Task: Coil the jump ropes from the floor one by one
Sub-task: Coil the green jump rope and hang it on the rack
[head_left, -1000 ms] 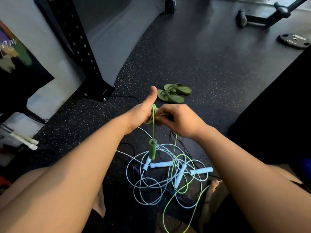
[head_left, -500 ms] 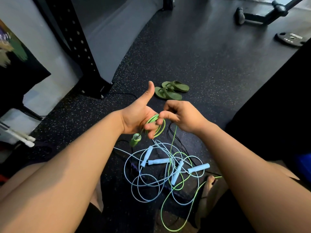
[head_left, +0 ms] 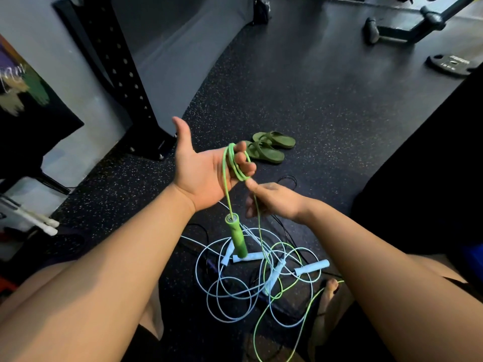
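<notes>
My left hand [head_left: 201, 176] is raised palm up with the thumb out. Its curled fingers hold a couple of loops of the green jump rope [head_left: 226, 165] wound round them. One green handle [head_left: 237, 237] hangs from that hand on a short length of cord. Just below and to the right, my right hand [head_left: 277, 202] pinches the same green cord, which runs down from it to the floor. On the floor under my hands lies a tangle of pale blue jump ropes [head_left: 227, 291] with light handles [head_left: 311, 267], mixed with the green cord's slack and a black rope [head_left: 287, 180].
A pair of green flip-flops [head_left: 269, 150] lies beyond my hands. A black perforated rack upright [head_left: 117, 61] stands at the left, white handles [head_left: 39, 220] lie at the far left. A weight plate [head_left: 452, 65] and bench frame [head_left: 392, 27] are at the back right. My knees and a bare foot [head_left: 326, 296] flank the pile.
My left hand has turned palm up and lifted, with the green loops round its fingers and the handle hanging again. My right hand has dropped lower along the cord.
</notes>
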`<state>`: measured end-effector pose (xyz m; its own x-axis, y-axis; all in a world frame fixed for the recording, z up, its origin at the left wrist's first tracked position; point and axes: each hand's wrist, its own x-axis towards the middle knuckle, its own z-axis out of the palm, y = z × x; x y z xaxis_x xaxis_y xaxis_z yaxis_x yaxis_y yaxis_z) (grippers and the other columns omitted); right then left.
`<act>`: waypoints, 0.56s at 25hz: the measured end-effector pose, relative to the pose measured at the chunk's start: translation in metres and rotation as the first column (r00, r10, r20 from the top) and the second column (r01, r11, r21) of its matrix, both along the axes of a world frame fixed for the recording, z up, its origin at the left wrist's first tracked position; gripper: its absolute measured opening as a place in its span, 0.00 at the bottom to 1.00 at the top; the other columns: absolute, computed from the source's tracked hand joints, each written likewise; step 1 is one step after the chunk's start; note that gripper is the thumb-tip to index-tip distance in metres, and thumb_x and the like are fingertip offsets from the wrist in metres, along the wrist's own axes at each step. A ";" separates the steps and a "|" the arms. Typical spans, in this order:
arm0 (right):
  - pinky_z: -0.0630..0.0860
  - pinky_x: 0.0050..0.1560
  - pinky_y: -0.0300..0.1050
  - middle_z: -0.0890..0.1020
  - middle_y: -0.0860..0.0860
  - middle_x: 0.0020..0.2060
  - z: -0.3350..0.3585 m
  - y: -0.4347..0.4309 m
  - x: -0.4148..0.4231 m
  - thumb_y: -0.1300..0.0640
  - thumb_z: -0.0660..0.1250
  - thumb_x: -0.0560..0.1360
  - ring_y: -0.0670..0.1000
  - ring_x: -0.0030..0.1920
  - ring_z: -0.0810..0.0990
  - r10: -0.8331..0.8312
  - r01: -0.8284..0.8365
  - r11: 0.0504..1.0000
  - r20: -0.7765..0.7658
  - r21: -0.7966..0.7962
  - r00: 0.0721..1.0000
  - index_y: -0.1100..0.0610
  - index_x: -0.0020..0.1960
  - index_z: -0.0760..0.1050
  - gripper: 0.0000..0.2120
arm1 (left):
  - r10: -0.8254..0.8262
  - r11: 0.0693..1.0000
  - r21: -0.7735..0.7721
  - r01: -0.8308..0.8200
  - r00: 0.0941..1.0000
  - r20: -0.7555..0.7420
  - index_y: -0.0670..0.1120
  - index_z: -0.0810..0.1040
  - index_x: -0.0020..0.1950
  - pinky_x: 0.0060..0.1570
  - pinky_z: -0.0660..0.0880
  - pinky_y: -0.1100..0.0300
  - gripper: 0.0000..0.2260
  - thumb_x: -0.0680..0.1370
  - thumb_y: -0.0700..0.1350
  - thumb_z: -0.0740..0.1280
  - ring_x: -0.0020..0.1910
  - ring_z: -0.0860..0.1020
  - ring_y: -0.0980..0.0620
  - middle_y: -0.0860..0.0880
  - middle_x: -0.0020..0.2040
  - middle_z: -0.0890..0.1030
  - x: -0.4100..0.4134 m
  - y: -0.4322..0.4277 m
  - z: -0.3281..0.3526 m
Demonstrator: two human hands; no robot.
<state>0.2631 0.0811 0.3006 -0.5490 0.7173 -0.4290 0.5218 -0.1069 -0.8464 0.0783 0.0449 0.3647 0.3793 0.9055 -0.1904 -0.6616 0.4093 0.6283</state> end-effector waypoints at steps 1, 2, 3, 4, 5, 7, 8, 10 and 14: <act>0.74 0.41 0.43 0.87 0.59 0.45 -0.002 -0.002 0.001 0.32 0.57 0.79 0.51 0.42 0.81 0.061 -0.062 0.998 0.072 0.013 0.996 0.57 0.47 0.78 0.28 | 0.062 0.998 0.012 -0.062 0.998 0.001 0.39 0.79 0.53 0.59 0.76 0.51 0.54 0.64 0.85 0.45 0.47 0.81 0.42 0.44 0.42 0.81 -0.002 0.001 0.001; 0.72 0.39 0.39 0.87 0.56 0.46 -0.004 -0.004 0.002 0.36 0.59 0.80 0.47 0.40 0.81 0.145 -0.158 0.986 0.187 0.054 0.972 0.56 0.49 0.78 0.23 | 0.113 0.993 0.024 -0.113 0.994 -0.001 0.39 0.79 0.56 0.62 0.76 0.51 0.54 0.65 0.85 0.43 0.51 0.82 0.41 0.43 0.45 0.83 -0.003 0.002 0.001; 0.71 0.38 0.38 0.88 0.53 0.46 -0.005 -0.005 0.003 0.42 0.61 0.82 0.44 0.37 0.80 0.226 -0.270 0.958 0.323 0.099 0.919 0.57 0.50 0.78 0.19 | 0.149 0.988 0.034 -0.149 0.989 -0.001 0.38 0.78 0.59 0.66 0.74 0.50 0.55 0.65 0.84 0.43 0.56 0.82 0.40 0.42 0.50 0.84 -0.004 0.002 0.001; 0.71 0.38 0.38 0.88 0.51 0.46 -0.005 -0.005 0.003 0.47 0.61 0.83 0.41 0.35 0.78 0.275 -0.361 0.924 0.436 0.126 0.857 0.57 0.51 0.79 0.14 | 0.175 0.984 0.038 -0.175 0.985 -0.007 0.38 0.77 0.62 0.70 0.72 0.50 0.55 0.66 0.84 0.42 0.61 0.81 0.39 0.41 0.55 0.84 -0.005 0.003 0.000; 0.71 0.38 0.40 0.88 0.50 0.45 -0.003 -0.005 0.003 0.52 0.60 0.83 0.40 0.33 0.77 0.298 -0.413 0.901 0.502 0.134 0.812 0.58 0.52 0.79 0.12 | 0.193 0.980 0.039 -0.193 0.981 -0.021 0.38 0.75 0.65 0.73 0.69 0.49 0.56 0.66 0.84 0.41 0.65 0.79 0.39 0.39 0.60 0.83 -0.005 0.004 0.000; 0.70 0.36 0.41 0.88 0.50 0.40 0.006 -0.004 0.001 0.55 0.60 0.82 0.39 0.29 0.76 0.301 -0.420 0.899 0.516 0.128 0.802 0.57 0.52 0.80 0.10 | 0.235 0.972 0.046 -0.232 0.969 -0.077 0.36 0.72 0.71 0.76 0.64 0.48 0.58 0.67 0.83 0.38 0.69 0.77 0.39 0.38 0.67 0.80 -0.006 0.006 -0.001; 0.70 0.36 0.42 0.86 0.49 0.37 0.013 -0.004 0.000 0.55 0.61 0.82 0.41 0.30 0.77 0.284 -0.414 0.894 0.498 0.172 0.820 0.56 0.51 0.79 0.10 | 0.257 0.966 0.052 -0.252 0.960 -0.114 0.36 0.70 0.72 0.77 0.63 0.48 0.59 0.68 0.82 0.36 0.69 0.77 0.40 0.38 0.68 0.79 -0.008 0.009 -0.003; 0.69 0.38 0.44 0.80 0.47 0.34 0.025 -0.006 -0.002 0.52 0.62 0.83 0.47 0.35 0.77 0.243 -0.414 0.836 0.434 0.359 0.868 0.58 0.50 0.79 0.11 | 0.289 0.957 0.067 -0.281 0.935 -0.206 0.36 0.68 0.74 0.77 0.61 0.47 0.59 0.68 0.81 0.33 0.68 0.78 0.42 0.39 0.67 0.81 -0.013 0.013 -0.006; 0.71 0.41 0.51 0.79 0.52 0.36 0.037 -0.010 0.001 0.52 0.62 0.83 0.53 0.36 0.76 0.204 -0.313 0.712 0.242 0.628 0.949 0.61 0.49 0.77 0.12 | 0.163 0.987 0.089 -0.136 0.851 -0.499 0.34 0.66 0.75 0.76 0.62 0.47 0.58 0.70 0.77 0.28 0.66 0.79 0.44 0.40 0.62 0.84 -0.010 0.017 -0.019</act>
